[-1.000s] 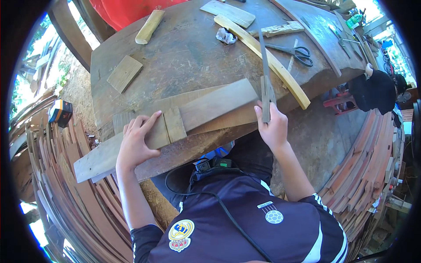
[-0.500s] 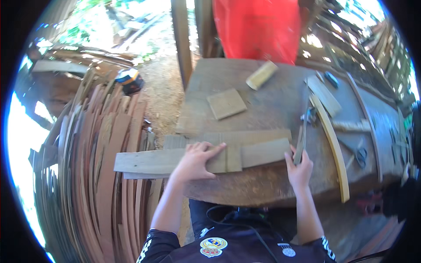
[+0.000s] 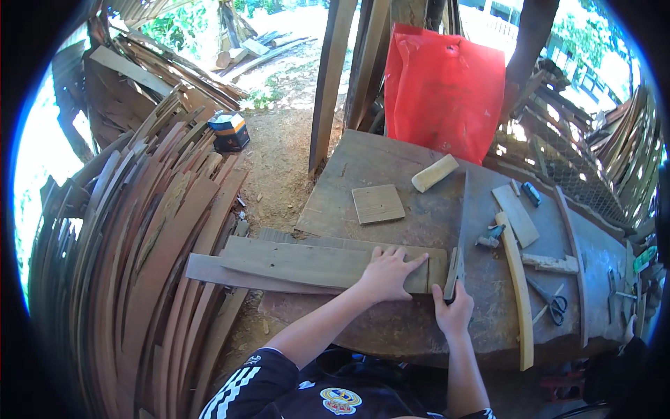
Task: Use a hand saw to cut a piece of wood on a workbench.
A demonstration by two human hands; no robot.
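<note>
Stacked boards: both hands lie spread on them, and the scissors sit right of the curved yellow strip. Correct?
Not quite: only the left hand lies spread on the stacked boards; the right hand holds a thin tool at their right end, as the head view shows. The scissors do sit right of the curved yellow strip.

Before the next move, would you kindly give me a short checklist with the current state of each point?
1. Left hand steadying the upper board: ok, it rests on top.
2. Right hand holding the thin-bladed tool: ok, fingers closed around its lower part.
3. Boards fully supported by the table: not ok, their left ends overhang its edge.
4. Left ends of upper and lower board flush: not ok, they are offset.
5. Scissors clear of both hands: ok, lying apart to the right.
6. Tool touching the board: cannot tell.
</note>
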